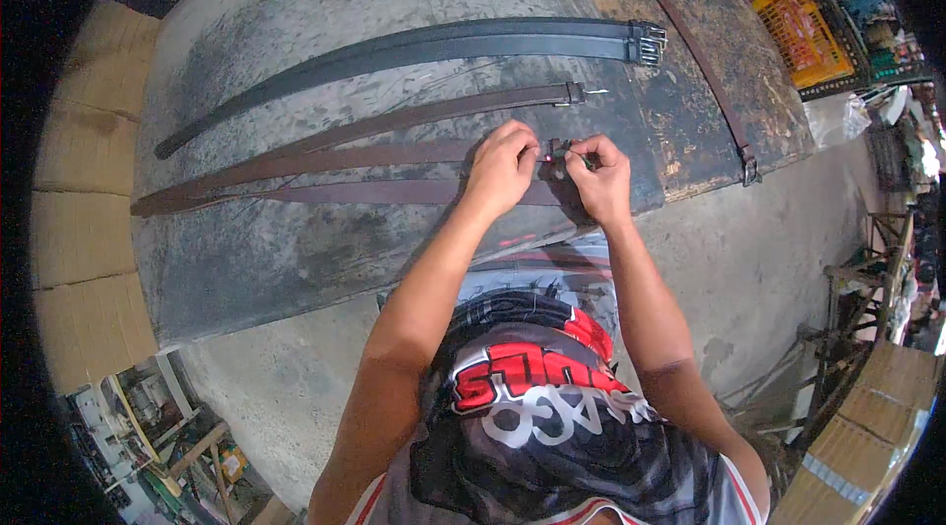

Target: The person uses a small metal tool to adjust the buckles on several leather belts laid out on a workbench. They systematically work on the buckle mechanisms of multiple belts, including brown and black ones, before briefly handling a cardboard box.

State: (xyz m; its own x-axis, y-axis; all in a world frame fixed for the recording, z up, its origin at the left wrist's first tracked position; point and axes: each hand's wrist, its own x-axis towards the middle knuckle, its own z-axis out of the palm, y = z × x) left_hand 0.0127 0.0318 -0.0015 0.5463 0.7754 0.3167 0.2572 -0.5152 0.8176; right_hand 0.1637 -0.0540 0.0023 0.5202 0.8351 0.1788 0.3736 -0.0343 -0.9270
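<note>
A brown leather belt (394, 156) lies across the dark worktable, and both of my hands are at its right-hand end. My left hand (506, 166) is closed, its curled fingers pressed on the belt just short of that end. My right hand (599, 173) pinches the buckle end between thumb and fingers; the fingertips cover most of the buckle. Just beyond my hands lies another brown belt with a metal buckle (570, 95). Nearer to me, a reddish-brown strap (365, 192) runs under my left wrist.
Black belts (424, 45) with silver buckles lie stacked farther back on the worktable (325, 274). A long brown belt (690, 32) stretches down the right side, its buckle at the edge. Cardboard (89, 229) borders the left; a yellow crate (803, 32) stands far right.
</note>
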